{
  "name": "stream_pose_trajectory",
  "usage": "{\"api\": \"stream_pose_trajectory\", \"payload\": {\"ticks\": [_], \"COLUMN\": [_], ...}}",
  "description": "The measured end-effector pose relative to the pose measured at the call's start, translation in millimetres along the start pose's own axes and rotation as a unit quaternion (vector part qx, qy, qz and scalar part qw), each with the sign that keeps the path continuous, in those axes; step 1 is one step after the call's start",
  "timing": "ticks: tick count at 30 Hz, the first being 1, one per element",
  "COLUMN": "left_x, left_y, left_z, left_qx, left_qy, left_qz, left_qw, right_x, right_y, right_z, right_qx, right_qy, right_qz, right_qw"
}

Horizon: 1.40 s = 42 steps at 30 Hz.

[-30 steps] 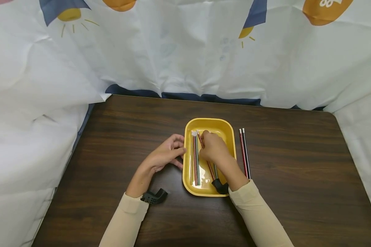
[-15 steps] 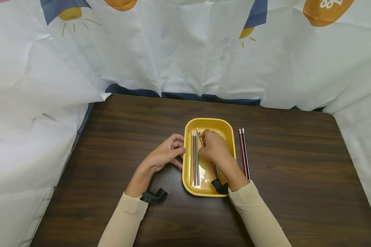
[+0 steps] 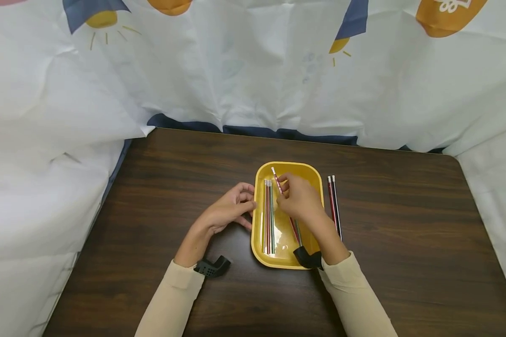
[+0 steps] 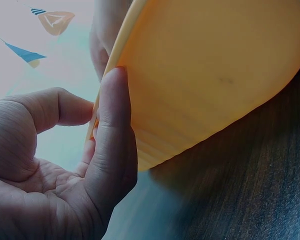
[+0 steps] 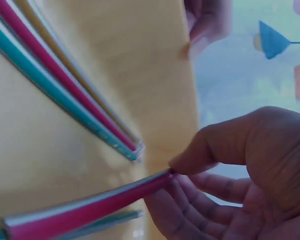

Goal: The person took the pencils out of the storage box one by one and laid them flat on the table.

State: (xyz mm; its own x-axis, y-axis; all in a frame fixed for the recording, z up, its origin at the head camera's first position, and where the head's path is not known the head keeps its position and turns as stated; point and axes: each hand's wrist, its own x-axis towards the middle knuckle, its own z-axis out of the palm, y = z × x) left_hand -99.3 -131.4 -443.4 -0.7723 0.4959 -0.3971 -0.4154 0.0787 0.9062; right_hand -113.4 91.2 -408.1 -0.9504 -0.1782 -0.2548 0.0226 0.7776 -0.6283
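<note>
In the head view, my left hand [image 3: 229,208] pinches the left rim of a yellow tray [image 3: 283,257]; its thumb and fingers meet at the rim in the left wrist view. Over the tray, my right hand [image 3: 300,199] pinches a red striped pencil [image 5: 90,207] between thumb and fingers. The pencil's white end points toward the tray's far side, and the hand covers its middle. Gold, red and green pencils [image 3: 269,217] lie side by side along the tray's left. Beneath the held one lies another green pencil [image 5: 120,219], partly hidden.
Right of the tray, a red pencil [image 3: 332,201] and a black pencil [image 3: 336,201] lie on the dark wooden table [image 3: 404,224]. A white printed curtain [image 3: 253,70] hangs behind the table and at both sides. Each wrist wears a black device [image 3: 213,267].
My right hand has risen slightly and shifted away and to the right, carrying the red pencil toward the tray's far end. The left hand keeps its place on the rim.
</note>
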Motion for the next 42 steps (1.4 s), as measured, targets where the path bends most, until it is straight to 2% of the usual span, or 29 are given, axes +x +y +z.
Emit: {"api": "stream_pose_trajectory", "payload": {"ticks": [5, 10, 18, 31, 42], "left_x": [0.9, -0.4, -1.0, -0.7, -1.8], "left_y": [3.1, 3.0, 1.3, 1.6, 1.2], "left_z": [2.2, 2.2, 2.4, 2.7, 2.4], "left_qx": [0.001, 0.001, -0.006, -0.005, -0.004], "left_qy": [-0.001, 0.004, -0.002, 0.0, -0.001], "left_qz": [0.002, 0.003, 0.004, 0.005, 0.005], "left_qw": [1.0, 1.0, 1.0, 1.0, 1.0], "right_x": [-10.2, -16.4, -21.5, -29.1, -37.1], "right_y": [-4.5, -5.9, 4.1, 17.3, 25.8], "right_z": [-13.4, -20.8, -25.6, -37.0, -43.0], "right_qx": [0.015, 0.041, 0.064, 0.066, 0.091], "right_qy": [0.028, 0.021, 0.021, 0.025, 0.059], "right_qz": [-0.016, -0.022, -0.024, -0.017, -0.042], "right_qw": [0.9994, 0.9987, 0.9975, 0.9974, 0.9932]}}
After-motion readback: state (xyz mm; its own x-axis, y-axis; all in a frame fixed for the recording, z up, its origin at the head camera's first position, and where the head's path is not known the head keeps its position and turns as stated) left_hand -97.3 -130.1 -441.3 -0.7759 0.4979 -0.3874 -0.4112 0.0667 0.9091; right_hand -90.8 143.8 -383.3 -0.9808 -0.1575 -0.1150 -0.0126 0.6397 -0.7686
